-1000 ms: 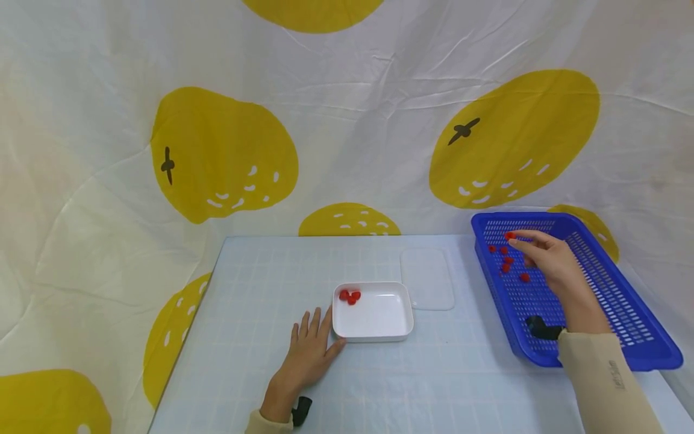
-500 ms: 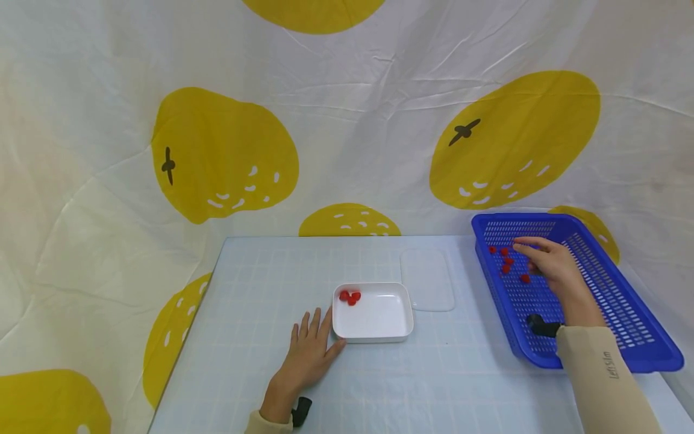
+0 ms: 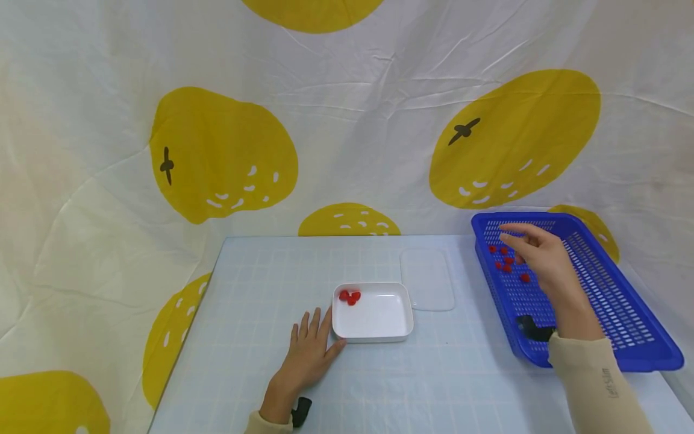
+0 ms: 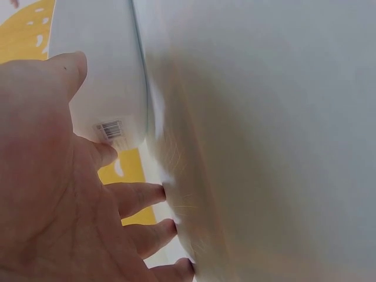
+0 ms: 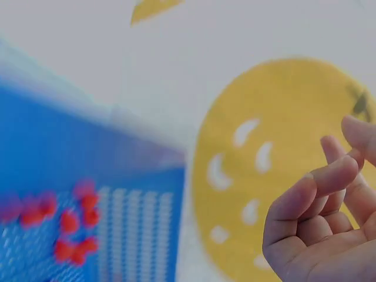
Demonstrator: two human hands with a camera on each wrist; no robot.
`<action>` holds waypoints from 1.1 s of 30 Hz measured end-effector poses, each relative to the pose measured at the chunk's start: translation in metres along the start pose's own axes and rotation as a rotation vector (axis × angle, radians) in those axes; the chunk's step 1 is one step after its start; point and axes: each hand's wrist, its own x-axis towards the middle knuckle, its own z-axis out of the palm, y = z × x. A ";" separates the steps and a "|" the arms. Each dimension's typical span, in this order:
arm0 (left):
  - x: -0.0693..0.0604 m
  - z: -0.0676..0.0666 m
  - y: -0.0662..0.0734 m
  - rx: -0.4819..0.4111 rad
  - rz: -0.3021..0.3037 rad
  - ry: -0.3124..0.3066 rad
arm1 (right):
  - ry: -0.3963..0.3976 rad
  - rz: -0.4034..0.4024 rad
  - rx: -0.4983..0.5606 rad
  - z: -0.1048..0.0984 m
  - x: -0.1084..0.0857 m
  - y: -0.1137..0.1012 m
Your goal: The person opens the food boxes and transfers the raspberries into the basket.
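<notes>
My left hand (image 3: pixel 310 355) lies spread on the pale tablecloth, its index finger and thumb against the left side of a small white tray (image 3: pixel 379 336). A barcode label (image 4: pixel 110 130) shows on the tray's wall in the left wrist view. A small cluster of red pieces (image 3: pixel 352 299) sits in the tray's far left corner. Above the blue basket (image 3: pixel 645 328), my right hand (image 3: pixel 547 262) hovers with index finger and thumb apart, nothing visible between them; its other fingers are loosely bent. Several small red, berry-like pieces (image 3: pixel 525 278) lie in the basket below it, blurred in the right wrist view.
A clear, flat plastic lid (image 3: pixel 428 280) lies right of the tray, by its far corner. The basket stands at the table's right side. A white cloth with yellow fruit prints (image 3: pixel 225 154) hangs behind the table.
A second ago my right hand pinched a red piece above the basket; the piece has left its fingers, and one more now lies in the basket. The left hand and tray have stayed put.
</notes>
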 end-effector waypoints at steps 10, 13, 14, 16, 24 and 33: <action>0.000 0.001 -0.001 0.001 0.015 0.007 | -0.095 -0.212 0.102 0.053 -0.021 -0.031; 0.000 0.002 -0.002 0.004 0.007 0.003 | -0.123 -0.230 0.121 0.071 -0.025 -0.035; 0.001 0.002 -0.002 0.003 0.006 0.001 | -0.132 -0.230 0.115 0.077 -0.026 -0.035; 0.001 0.002 -0.002 0.006 0.002 -0.004 | -0.151 -0.231 0.110 0.090 -0.027 -0.036; 0.002 0.003 -0.003 0.015 -0.002 -0.010 | -0.261 -0.184 0.139 0.139 -0.030 -0.032; 0.001 0.001 -0.001 0.024 -0.012 -0.024 | -0.334 -0.147 0.176 0.182 -0.033 -0.026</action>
